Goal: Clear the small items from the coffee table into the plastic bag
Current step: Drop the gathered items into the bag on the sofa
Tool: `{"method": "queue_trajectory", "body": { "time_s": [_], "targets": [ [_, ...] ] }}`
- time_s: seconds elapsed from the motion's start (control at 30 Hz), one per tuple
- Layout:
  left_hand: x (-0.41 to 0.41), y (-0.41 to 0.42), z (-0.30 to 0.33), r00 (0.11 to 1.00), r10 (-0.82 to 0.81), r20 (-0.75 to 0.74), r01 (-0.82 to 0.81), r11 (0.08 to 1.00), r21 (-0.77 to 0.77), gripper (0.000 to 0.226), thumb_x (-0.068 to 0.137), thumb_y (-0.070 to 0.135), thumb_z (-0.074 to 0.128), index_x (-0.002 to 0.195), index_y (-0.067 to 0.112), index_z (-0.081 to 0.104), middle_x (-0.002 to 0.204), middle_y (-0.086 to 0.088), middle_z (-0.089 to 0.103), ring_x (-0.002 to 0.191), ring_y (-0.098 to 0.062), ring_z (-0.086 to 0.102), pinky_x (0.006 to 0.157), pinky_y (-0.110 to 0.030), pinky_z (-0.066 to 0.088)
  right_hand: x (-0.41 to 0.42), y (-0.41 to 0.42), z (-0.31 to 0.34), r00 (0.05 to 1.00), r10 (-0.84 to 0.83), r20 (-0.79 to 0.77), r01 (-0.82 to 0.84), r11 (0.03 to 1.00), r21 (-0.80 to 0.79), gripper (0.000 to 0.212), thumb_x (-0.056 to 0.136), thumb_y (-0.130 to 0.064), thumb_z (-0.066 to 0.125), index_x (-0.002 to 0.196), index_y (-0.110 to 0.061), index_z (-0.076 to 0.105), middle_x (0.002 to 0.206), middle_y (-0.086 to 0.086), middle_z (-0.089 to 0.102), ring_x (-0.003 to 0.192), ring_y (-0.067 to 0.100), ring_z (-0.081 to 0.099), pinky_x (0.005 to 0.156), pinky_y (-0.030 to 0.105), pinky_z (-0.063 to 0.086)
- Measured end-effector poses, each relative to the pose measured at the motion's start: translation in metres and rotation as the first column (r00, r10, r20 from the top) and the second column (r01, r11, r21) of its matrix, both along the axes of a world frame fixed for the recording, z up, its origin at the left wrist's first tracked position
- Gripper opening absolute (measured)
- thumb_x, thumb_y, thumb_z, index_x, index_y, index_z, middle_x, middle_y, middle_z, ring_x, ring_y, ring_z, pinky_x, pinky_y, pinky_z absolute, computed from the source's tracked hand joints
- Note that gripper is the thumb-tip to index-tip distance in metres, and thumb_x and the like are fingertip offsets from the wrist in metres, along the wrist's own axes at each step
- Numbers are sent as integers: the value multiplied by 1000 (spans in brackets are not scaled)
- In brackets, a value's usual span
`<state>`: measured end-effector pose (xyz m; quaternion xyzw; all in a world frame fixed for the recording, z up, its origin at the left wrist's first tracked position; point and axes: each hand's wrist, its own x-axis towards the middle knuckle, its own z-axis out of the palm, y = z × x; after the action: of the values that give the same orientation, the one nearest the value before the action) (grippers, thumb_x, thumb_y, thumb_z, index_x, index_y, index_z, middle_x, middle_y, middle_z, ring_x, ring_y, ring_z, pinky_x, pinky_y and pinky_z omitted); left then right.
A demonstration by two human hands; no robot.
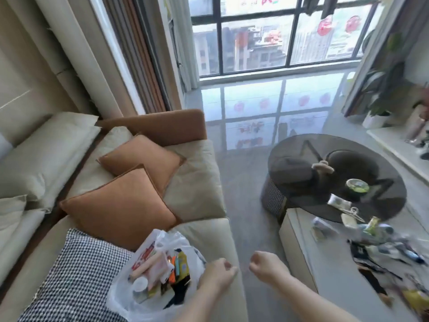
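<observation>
A long cream fabric sofa (199, 182) with a rust-brown armrest fills the left of the view. To its right, across a strip of grey floor, stands a round dark smoked-glass coffee table (301, 173) joined to a low white rectangular table (325, 270). Two rust-orange square cushions (120, 210) lean on the sofa's seat, and a black-and-white houndstooth cushion (76, 275) lies on its near end. The clear plastic bag (160, 275) sits open on the sofa's front edge beside the houndstooth cushion, already holding packets and a small white cup. Blurred small items (371, 238) lie scattered over the tables well right of the sofa. The left hand (218, 273) is above the sofa's edge, just beside the bag, fingers curled and apparently empty. The right hand (267, 266) hangs over the floor between sofa and white table, loosely fisted, holding nothing visible.
</observation>
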<state>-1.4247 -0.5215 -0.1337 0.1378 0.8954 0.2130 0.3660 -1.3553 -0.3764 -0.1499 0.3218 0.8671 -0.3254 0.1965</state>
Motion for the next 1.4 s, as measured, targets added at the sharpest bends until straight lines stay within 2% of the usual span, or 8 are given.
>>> {"method": "queue_trajectory", "body": {
  "time_s": [0.1,0.27,0.4,0.57,0.77,0.97,1.23,1.4],
  "targets": [
    [23,43,2,992,-126,-22,126,992,-10,29,90,42,48,104,22,63,120,1,65,115,-17,58,91,-23,43,39,36,-1,992,-120,-29,119,993,-23,22,82,-38,49,94,-28,64,109,-4,68,103,17,62,82,27,48],
    [70,113,-5,961,-276,-14,276,961,-22,36,93,39,48,115,15,62,121,-4,64,114,-19,58,91,-24,44,116,92,-9,961,-274,-27,272,959,-76,27,87,-37,52,108,-26,63,116,-4,65,108,16,60,87,26,46],
    [126,166,-12,934,-357,2,357,933,-41,34,90,44,51,111,20,63,119,0,65,112,-17,59,92,-25,47,191,133,-15,917,-397,-25,393,915,-95,32,89,-34,52,117,-22,60,120,-1,65,111,17,59,88,25,45],
    [209,223,-14,901,-428,74,428,904,12,34,91,41,54,109,14,65,110,-7,69,102,-22,65,84,-27,50,285,178,-13,849,-528,-15,524,846,-97,34,90,-37,50,118,-21,59,121,0,64,111,21,59,90,28,46],
    [307,290,-23,839,-535,99,535,844,37,33,91,40,53,109,15,66,111,-2,68,99,-20,66,89,-29,52,394,221,-17,733,-680,5,676,729,-108,33,88,-36,51,116,-21,60,120,1,65,111,21,59,88,27,46],
    [375,342,-38,752,-644,141,642,764,66,31,91,42,53,107,19,65,108,2,66,96,-15,65,82,-26,51,476,251,-30,551,-834,34,832,545,-109,29,88,-33,54,112,-21,62,118,0,65,110,20,59,87,25,45],
    [400,415,-84,677,-715,174,724,689,17,20,89,43,52,93,27,62,101,2,68,94,-15,65,83,-27,53,511,290,-74,362,-929,71,924,348,-159,25,88,-32,54,108,-20,63,113,-1,67,107,19,60,85,24,45],
    [400,474,-153,658,-726,201,739,673,12,29,91,40,52,110,22,64,105,3,67,95,-13,64,85,-27,52,517,323,-135,243,-967,77,961,229,-155,33,89,-29,57,121,-19,59,126,-1,62,115,16,57,90,22,43]
  ]
}}
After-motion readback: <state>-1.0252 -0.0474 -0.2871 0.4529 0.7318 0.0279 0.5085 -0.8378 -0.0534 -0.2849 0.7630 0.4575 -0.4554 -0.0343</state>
